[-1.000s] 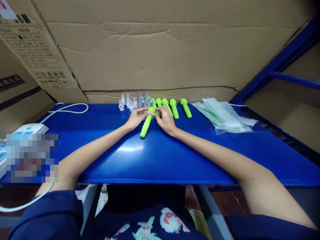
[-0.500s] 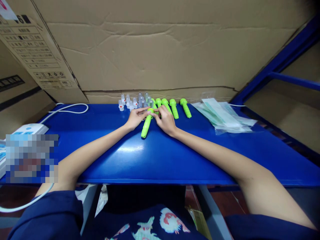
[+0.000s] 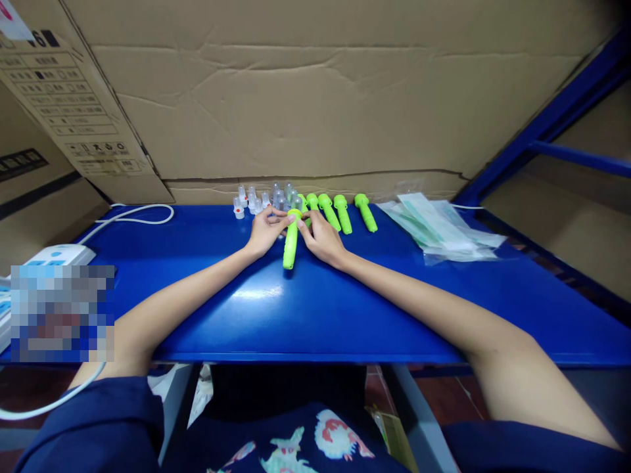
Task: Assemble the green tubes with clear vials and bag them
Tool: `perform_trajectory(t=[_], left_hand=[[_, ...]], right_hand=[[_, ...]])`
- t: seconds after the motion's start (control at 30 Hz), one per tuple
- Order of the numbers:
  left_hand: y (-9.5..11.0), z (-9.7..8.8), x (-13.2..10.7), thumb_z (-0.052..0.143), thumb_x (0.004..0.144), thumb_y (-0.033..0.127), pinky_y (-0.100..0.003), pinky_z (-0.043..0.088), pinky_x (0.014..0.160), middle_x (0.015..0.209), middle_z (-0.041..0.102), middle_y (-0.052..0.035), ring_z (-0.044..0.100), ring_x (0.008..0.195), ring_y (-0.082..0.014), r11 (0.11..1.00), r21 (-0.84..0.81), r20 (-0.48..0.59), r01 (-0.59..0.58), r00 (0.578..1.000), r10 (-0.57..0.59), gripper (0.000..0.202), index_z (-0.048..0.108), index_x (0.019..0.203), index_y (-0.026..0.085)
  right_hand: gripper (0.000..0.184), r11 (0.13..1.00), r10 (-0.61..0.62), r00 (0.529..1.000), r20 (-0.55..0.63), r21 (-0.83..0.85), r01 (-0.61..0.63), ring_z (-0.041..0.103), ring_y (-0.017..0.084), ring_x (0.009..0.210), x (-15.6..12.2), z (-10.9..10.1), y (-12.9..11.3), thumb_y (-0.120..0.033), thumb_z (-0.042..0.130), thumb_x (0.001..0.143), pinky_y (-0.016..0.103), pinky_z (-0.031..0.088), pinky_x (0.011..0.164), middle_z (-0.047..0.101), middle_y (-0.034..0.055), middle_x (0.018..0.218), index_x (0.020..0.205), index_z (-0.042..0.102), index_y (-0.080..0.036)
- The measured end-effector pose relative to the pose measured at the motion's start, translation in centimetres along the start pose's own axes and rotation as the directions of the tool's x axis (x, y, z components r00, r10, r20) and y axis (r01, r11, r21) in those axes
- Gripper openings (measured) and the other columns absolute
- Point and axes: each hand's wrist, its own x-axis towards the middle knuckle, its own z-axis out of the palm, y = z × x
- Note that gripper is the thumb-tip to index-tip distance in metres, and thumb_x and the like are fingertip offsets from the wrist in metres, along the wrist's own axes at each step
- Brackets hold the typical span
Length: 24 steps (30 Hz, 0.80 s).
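Observation:
A lime-green flashlight-shaped handle is pinched at its collar between both hands, with its lower end pointing toward me and a clear dome at its far end. My left hand closes on the collar from the left, thumb and fingertips against it. From the right, my right hand grips the same collar, its fingers partly hidden behind the handle. Just beyond lie several similar green handles in a row. Small clear domed caps with white bases stand in a cluster beyond my left hand.
Flat plastic packets lie at the right of the blue table. A power strip and a white cable are at the left. Cardboard walls the back, and a blue metal frame rises at the right.
The held green handle has turned slightly, its lower end swinging a little to the right. Both hands have shifted slightly and keep their grip around the collar.

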Motion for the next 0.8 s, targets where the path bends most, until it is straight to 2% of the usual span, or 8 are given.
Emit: perform_trajectory(t=[0.1, 0.2, 0.27, 0.47, 0.8], left_hand=[[0.02, -0.05, -0.01, 0.087, 0.065, 0.047, -0.026, 0.057, 0.062, 0.086, 0.077, -0.0070, 0.071, 0.067, -0.0149, 1.000, -0.013, 0.008, 0.009, 1.000, -0.009, 0.050, 0.061, 0.092, 0.014], [-0.06, -0.15, 0.04, 0.085, 0.066, 0.048, -0.028, 0.058, 0.066, 0.095, 0.078, -0.0094, 0.073, 0.075, -0.0174, 1.000, -0.004, 0.040, 0.009, 0.999, -0.009, 0.060, 0.065, 0.110, 0.013], [-0.17, -0.22, 0.11, 0.084, 0.066, 0.051, -0.029, 0.059, 0.069, 0.101, 0.078, -0.0115, 0.073, 0.081, -0.0199, 1.000, 0.006, 0.063, 0.000, 0.998, -0.001, 0.064, 0.068, 0.113, 0.011], [-0.32, -0.36, 0.14, 0.083, 0.066, 0.053, -0.029, 0.058, 0.069, 0.096, 0.078, -0.0110, 0.073, 0.078, -0.0193, 1.000, 0.019, 0.070, -0.006, 0.998, 0.004, 0.060, 0.071, 0.106, 0.010], [0.02, -0.19, -0.06, 0.085, 0.064, 0.052, -0.026, 0.056, 0.065, 0.087, 0.078, -0.0076, 0.070, 0.068, -0.0145, 1.000, -0.009, 0.058, 0.001, 0.998, -0.001, 0.053, 0.065, 0.094, 0.013]], right_hand=[[0.039, 1.000, -0.006, 1.000, 0.003, -0.005, 0.006, 0.064, 0.029, 0.101, 0.01, 0.08, 0.05, -0.054, 0.036, 0.101, 0.045, 0.053, 0.084, 0.066, 0.0138, 0.113, 0.110, 0.054, -0.022], [0.039, 1.000, -0.028, 1.000, 0.001, -0.005, 0.028, 0.064, 0.028, 0.099, 0.04, 0.15, 0.13, -0.054, 0.034, 0.101, 0.044, 0.053, 0.082, 0.067, 0.0137, 0.111, 0.108, 0.054, -0.022], [0.039, 0.999, -0.036, 0.999, 0.010, 0.001, 0.036, 0.064, 0.027, 0.095, 0.07, 0.14, 0.18, -0.055, 0.034, 0.101, 0.044, 0.053, 0.080, 0.067, 0.0133, 0.108, 0.104, 0.054, -0.022], [0.042, 0.998, -0.040, 0.999, -0.004, 0.046, 0.040, 0.062, 0.023, 0.079, 0.20, 0.08, 0.42, -0.060, 0.035, 0.100, 0.038, 0.050, 0.071, 0.068, 0.0089, 0.093, 0.090, 0.053, -0.023], [0.048, 0.994, -0.054, 0.998, -0.017, 0.093, 0.055, 0.060, 0.023, 0.074, 0.32, 0.02, 0.57, -0.065, 0.033, 0.099, 0.037, 0.048, 0.069, 0.064, 0.0063, 0.080, 0.085, 0.052, -0.024]])
